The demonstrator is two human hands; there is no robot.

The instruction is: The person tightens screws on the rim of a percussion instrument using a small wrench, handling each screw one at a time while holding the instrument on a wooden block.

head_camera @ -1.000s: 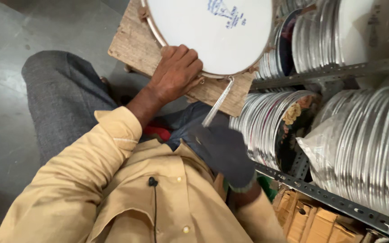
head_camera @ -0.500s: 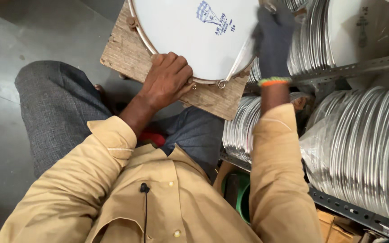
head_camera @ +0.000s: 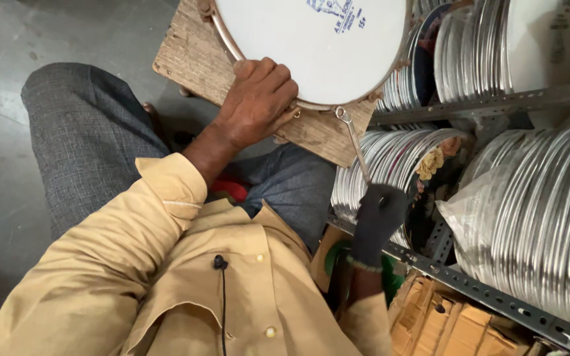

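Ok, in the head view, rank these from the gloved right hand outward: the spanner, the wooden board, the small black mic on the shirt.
1. Spanner: held in the right hand, reaching up to the drum rim.
2. Wooden board: above the hand, under the drum; its near corner lies just past the spanner.
3. Black mic: to the hand's left, clipped on the shirt front.

Far part of the drum (head_camera: 311, 46) cut off by the top edge, its blue print only partly in view. Wooden board (head_camera: 192, 62) largely covered by the drum and the left hand (head_camera: 255, 99). Fingertips of that hand tucked under the rim, unseen. Wrench (head_camera: 352, 142) handle end buried inside the gloved right hand (head_camera: 377, 217). Stacked metal rings (head_camera: 536, 211) on the shelf run off the right edge; plastic wrap blurs some. Cardboard boxes (head_camera: 443, 323) cropped at the near edge.
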